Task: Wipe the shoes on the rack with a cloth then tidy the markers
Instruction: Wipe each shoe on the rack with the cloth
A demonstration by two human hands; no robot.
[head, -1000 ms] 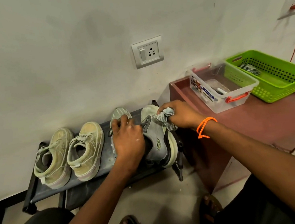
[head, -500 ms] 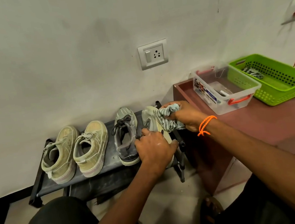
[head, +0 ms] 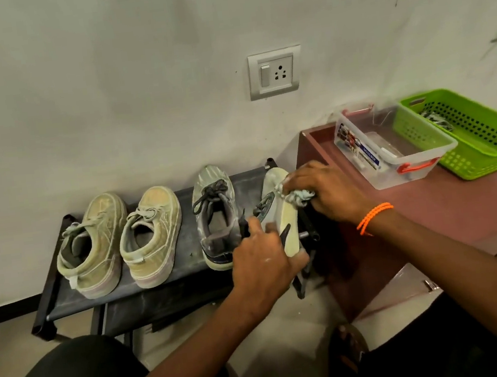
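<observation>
Two faded olive-tan sneakers [head: 122, 240] sit on the black rack [head: 50, 294], and beside them a grey shoe [head: 216, 214] with dark laces. The tipped shoe [head: 285, 215] shows a cream sole. The cloth [head: 296, 196] is pale grey-striped. An orange wristband [head: 372, 217], a lime-green perforated basket [head: 482, 140], a clear box [head: 393, 151] with red-orange latches, a maroon worktop [head: 462, 209].

The rack [head: 61, 258] is sitting against the wall [head: 104, 96], so no hand is passing behind it. Three shoes are filling its left and middle: two tan ones [head: 91, 248] [head: 150, 238], then a grey one [head: 216, 220], with narrow gaps between. The left hand [head: 261, 255] and right hand [head: 322, 191] are crowding the tilted shoe [head: 285, 215] at the right end. The table [head: 463, 218] is walling that side, carrying a box [head: 393, 151] and basket [head: 469, 136].
</observation>
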